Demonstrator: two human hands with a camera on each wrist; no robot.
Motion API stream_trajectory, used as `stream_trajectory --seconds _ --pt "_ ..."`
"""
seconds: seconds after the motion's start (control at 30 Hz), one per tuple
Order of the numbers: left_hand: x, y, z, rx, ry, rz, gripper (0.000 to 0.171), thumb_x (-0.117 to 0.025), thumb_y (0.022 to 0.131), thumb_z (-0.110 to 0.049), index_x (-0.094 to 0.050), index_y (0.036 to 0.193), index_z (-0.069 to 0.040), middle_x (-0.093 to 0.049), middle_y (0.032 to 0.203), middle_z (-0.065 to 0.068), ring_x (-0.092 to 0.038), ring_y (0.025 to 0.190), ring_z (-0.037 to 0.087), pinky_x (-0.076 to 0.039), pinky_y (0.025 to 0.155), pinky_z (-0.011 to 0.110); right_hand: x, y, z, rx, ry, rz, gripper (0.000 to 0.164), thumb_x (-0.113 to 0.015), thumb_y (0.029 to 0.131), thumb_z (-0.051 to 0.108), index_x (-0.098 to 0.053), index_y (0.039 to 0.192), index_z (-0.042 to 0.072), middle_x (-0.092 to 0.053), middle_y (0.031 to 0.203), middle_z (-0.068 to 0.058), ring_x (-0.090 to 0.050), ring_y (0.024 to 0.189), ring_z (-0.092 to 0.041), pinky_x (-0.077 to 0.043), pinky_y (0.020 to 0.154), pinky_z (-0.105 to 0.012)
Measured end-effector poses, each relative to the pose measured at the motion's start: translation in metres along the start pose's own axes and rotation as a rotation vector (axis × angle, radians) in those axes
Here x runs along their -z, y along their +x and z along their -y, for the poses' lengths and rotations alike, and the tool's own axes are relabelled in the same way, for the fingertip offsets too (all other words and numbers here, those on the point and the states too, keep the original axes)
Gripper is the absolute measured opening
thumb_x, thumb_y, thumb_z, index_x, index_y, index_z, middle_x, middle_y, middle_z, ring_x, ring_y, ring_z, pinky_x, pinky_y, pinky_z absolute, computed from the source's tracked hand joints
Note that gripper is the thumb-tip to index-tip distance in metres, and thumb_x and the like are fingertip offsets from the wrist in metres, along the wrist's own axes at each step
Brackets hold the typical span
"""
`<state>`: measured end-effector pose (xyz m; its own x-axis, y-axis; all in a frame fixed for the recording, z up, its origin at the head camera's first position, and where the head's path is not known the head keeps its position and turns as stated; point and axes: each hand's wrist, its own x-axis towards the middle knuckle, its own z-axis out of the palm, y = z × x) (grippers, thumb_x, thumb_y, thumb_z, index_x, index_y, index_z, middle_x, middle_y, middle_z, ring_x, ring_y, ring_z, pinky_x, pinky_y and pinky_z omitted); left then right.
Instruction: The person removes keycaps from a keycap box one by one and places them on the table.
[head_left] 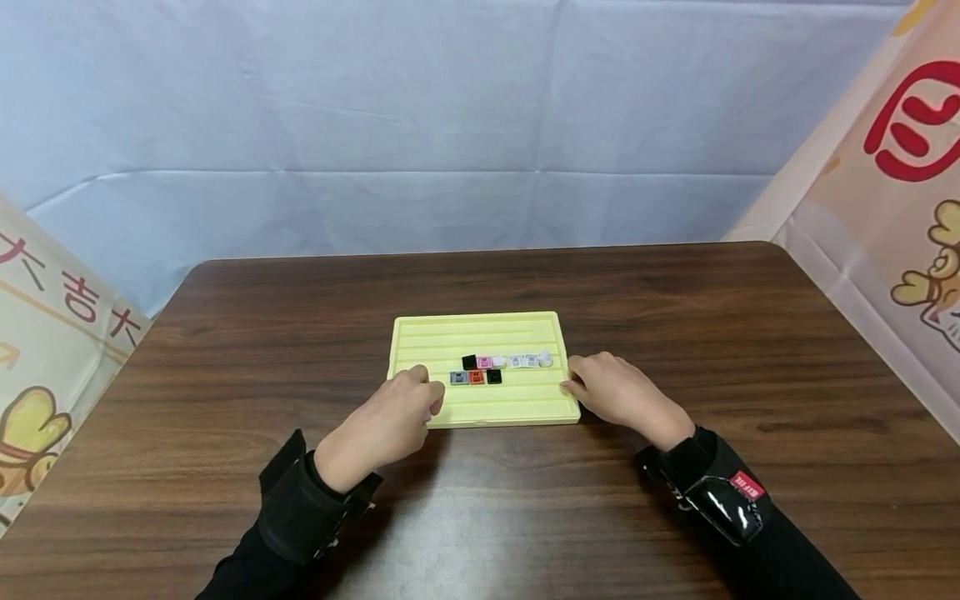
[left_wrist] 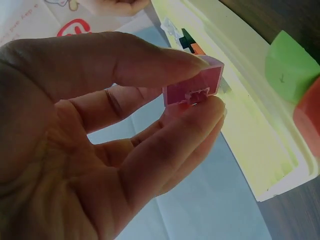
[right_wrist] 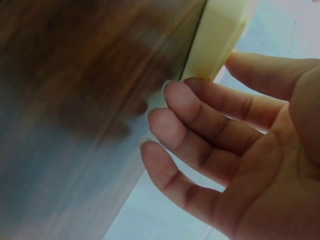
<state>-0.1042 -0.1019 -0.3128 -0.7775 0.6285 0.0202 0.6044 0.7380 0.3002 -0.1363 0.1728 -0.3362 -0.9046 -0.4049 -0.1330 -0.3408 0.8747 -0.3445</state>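
Note:
My left hand (head_left: 390, 421) is over the near left corner of a pale yellow ribbed tray (head_left: 517, 408). Between thumb and fingertips it pinches a translucent purple keycap (left_wrist: 176, 93), its hollow underside and stem showing in the left wrist view. The head view hides this keycap behind the hand. At the tray's right edge, my right hand (head_left: 618, 392) pinches the rim with thumb and index finger, the other fingers loosely bent beside it. Two rows of keycaps lie on the ribs, among them a pink one (head_left: 484, 362), a grey one (head_left: 459, 378) and an orange one (head_left: 476, 377).
A green piece (left_wrist: 290, 66) and an orange-red piece (left_wrist: 309, 117) appear near the tray's rim in the left wrist view. The brown wooden table (head_left: 675, 308) extends around the tray. Behind it hangs a pale blue cloth (head_left: 405, 100), with printed cloths at both sides.

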Motion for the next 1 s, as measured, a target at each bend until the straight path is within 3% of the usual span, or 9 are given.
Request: stream_trajectory --seconds 0.37,0.7,1.0 --pt "-0.0004 -0.0018 -0.0012 -0.003 -0.030 0.036 0.025 -0.053 0.074 0.020 -0.048 0.070 -0.004 -0.037 0.069 0.003 -0.029 0.059 0.013 -0.026 0.054 0.024 -0.0011 0.0006 -0.0006 -0.005 0.001 -0.003 0.010 -0.058 0.090 0.014 -0.056 0.086 0.006 -0.042 0.059 -0.003 -0.035 0.048 -0.012 -0.027 0.048 -0.025" --pt "-0.0023 -0.0029 -0.0059 -0.079 -0.012 0.013 0.024 -0.055 0.075 0.017 -0.050 0.068 -0.005 -0.038 0.067 0.001 -0.034 0.059 0.013 -0.032 0.054 0.023 -0.0020 0.0012 -0.0014 0.007 0.000 -0.015 0.011 -0.059 0.090 0.014 -0.056 0.083 0.006 -0.041 0.058 -0.002 -0.035 0.047 -0.012 -0.027 0.047 -0.025" --pt "-0.0039 -0.0012 -0.0082 -0.056 -0.006 0.040 0.020 -0.058 0.077 0.013 -0.054 0.070 -0.005 -0.043 0.068 0.000 -0.041 0.059 0.012 -0.037 0.054 0.023 -0.0003 0.0000 -0.0003 0.004 0.007 -0.011 0.012 -0.058 0.091 0.014 -0.055 0.081 0.007 -0.041 0.059 -0.003 -0.035 0.048 -0.012 -0.027 0.048 -0.025"
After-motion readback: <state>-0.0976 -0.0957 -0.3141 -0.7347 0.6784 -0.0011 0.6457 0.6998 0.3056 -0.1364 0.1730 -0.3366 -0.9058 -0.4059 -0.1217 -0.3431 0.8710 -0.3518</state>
